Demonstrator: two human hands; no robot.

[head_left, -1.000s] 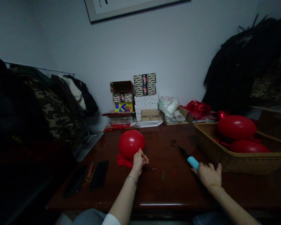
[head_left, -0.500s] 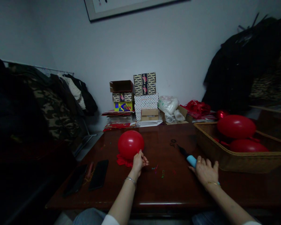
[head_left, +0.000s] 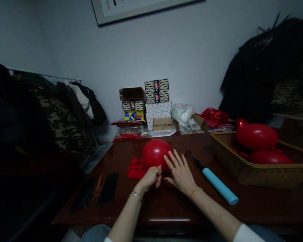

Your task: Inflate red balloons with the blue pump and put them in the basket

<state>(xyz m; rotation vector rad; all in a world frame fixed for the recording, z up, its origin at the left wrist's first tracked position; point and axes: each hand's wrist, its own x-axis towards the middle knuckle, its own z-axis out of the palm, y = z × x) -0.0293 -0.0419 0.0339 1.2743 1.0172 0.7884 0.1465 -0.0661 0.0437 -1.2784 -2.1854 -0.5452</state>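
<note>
Behind R hand (head_left: 182, 175), pt of balloon (head_left: 155, 153)

My work area: dim room, pale plain wall (head_left: 111, 53).
Dark glossy bench (head_left: 131, 208) before me; garment rack (head_left: 55, 75) at left.

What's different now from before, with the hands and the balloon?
The right hand let go of the blue pump and moved left, to the round balloon. The left hand, still pinching its neck, brought it slightly right. The basket and phones stayed put.
</note>
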